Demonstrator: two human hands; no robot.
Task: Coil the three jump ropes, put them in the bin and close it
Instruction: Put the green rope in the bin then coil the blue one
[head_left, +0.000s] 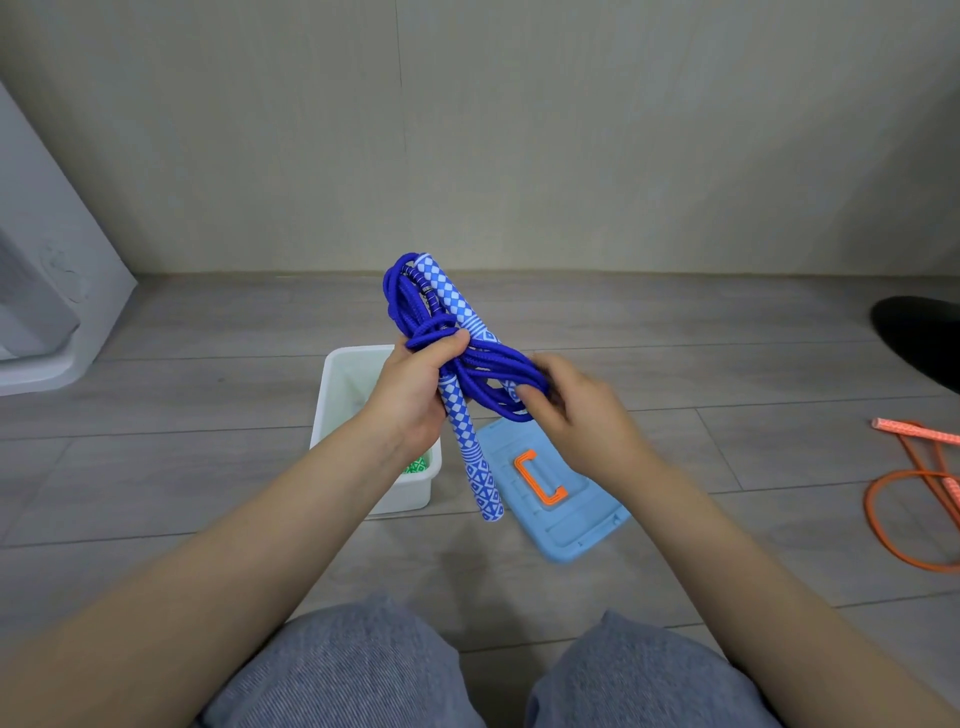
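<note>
Coiling step: my left hand (415, 387) grips the blue rope (457, 358) bundle above the bin (332, 395); right hand (576, 410) pinches a loop. Next: wrap, drop in.

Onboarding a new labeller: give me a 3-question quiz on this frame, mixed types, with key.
1. True or false: the lid is on the bin.
2. Which rope lies uncoiled on the floor? A) blue B) orange C) green
3. Fill in: the left hand grips the ____ rope.

Key
1. False. The lid lies on the floor beside the open bin.
2. B. The orange rope lies loose at far right; the blue rope is held by both hands, the right hand at its loops. Something green shows in the bin.
3. blue
</note>
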